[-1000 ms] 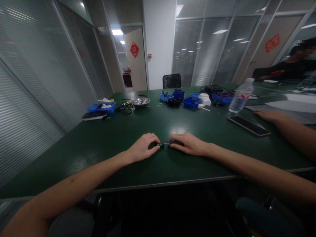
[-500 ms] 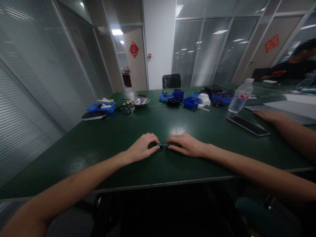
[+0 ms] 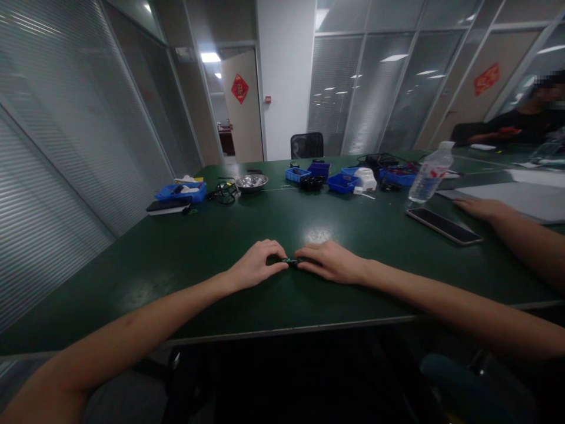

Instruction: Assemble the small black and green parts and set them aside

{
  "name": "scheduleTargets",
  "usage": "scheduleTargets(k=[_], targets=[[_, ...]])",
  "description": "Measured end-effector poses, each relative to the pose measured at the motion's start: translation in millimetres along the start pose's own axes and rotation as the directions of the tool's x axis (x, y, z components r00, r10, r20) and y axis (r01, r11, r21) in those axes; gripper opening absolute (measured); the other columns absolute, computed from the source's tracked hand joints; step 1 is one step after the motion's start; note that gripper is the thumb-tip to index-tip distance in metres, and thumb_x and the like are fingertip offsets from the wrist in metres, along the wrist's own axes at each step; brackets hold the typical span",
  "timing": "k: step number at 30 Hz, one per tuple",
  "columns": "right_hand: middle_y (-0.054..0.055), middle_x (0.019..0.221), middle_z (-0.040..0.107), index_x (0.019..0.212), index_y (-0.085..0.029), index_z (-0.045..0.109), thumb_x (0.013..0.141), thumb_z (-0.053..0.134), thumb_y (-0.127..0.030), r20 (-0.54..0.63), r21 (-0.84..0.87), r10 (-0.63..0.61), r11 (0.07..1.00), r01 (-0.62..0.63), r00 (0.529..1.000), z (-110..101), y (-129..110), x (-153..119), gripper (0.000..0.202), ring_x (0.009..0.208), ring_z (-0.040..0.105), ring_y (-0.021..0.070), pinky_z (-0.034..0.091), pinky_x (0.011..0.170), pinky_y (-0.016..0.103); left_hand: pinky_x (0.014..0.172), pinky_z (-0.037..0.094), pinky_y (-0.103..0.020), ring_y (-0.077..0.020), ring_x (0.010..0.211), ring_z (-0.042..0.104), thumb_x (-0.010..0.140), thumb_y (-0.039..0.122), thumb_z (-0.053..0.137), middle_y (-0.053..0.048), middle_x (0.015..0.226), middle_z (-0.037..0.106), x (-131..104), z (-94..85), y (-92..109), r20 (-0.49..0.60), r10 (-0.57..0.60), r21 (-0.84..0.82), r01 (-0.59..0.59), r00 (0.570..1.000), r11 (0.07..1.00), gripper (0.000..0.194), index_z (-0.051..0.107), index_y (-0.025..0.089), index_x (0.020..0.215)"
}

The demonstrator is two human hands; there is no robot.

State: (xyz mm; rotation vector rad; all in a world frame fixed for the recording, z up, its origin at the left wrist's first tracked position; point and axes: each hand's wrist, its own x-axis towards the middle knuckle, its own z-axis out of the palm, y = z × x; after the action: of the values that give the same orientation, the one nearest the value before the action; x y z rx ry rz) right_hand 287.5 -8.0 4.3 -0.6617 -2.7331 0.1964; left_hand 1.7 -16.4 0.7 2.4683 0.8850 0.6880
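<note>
Low over the green table point(image 3: 212, 247), near its front edge, my two hands face each other almost fingertip to fingertip. My left hand point(image 3: 258, 263) is closed in a pinch on a small green-and-black piece point(image 3: 289, 261), which looks like a little circuit board. From the other side, my right hand point(image 3: 331, 262) pinches a small dark part whose kind is hidden by the fingers. The two parts meet or nearly meet between the fingertips; whether they are joined I cannot tell.
On the right lie a phone point(image 3: 444, 226) and a water bottle point(image 3: 431, 174), beside another person's hand point(image 3: 485, 207) and a grey laptop-like slab point(image 3: 507, 197). Farther back are a metal bowl point(image 3: 251, 183), blue bins point(image 3: 342, 184), cables point(image 3: 224, 191) and a blue tray point(image 3: 194, 193).
My hands have come slightly closer together. The short metallic bit that showed between the two parts is now mostly out of sight. At the right, the grey slab looks lower or flatter.
</note>
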Motion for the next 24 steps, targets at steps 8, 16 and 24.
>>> scheduleTargets(k=[8, 16, 24], targets=[[0.010, 0.112, 0.077, 0.132, -0.019, 0.068, 0.116, 0.044, -0.047, 0.006, 0.009, 0.020, 1.000, -0.021, 1.000, 2.9, -2.4, 4.5, 0.040, 0.088, 0.072, 0.0215, 0.051, 0.075, 0.033, 0.104, 0.050, -0.040, -0.0235, 0.110, 0.069, 0.100, 0.034, 0.074, -0.006, 0.112, 0.076, 7.2, 3.1, -1.5, 0.006, 0.000, -0.110, 0.001, 1.000, 0.994, 0.015, 0.076, 0.020, 0.096], [0.011, 0.113, 0.078, 0.132, -0.019, 0.068, 0.116, 0.045, -0.048, -0.029, 0.044, 0.076, 0.996, -0.075, 0.997, 0.9, -1.3, 4.0, 0.041, 0.090, 0.074, 0.0226, 0.053, 0.078, 0.035, 0.105, 0.050, -0.041, -0.0255, 0.116, 0.066, 0.094, 0.034, 0.082, -0.008, 0.123, 0.073, 5.3, 1.4, 2.9, -0.001, -0.026, -0.091, 0.025, 1.000, 0.995, 0.016, 0.077, 0.020, 0.099], [0.011, 0.113, 0.080, 0.132, -0.018, 0.070, 0.114, 0.046, -0.048, -0.004, -0.011, 0.170, 0.985, -0.170, 0.986, -5.6, 1.8, -1.1, 0.043, 0.088, 0.074, 0.0247, 0.051, 0.077, 0.037, 0.115, 0.043, -0.047, -0.0297, 0.129, 0.062, 0.091, 0.045, 0.083, -0.009, 0.134, 0.070, 2.2, 1.6, -0.3, -0.023, -0.091, -0.017, 0.091, 0.996, 0.996, 0.028, 0.075, 0.021, 0.104]])
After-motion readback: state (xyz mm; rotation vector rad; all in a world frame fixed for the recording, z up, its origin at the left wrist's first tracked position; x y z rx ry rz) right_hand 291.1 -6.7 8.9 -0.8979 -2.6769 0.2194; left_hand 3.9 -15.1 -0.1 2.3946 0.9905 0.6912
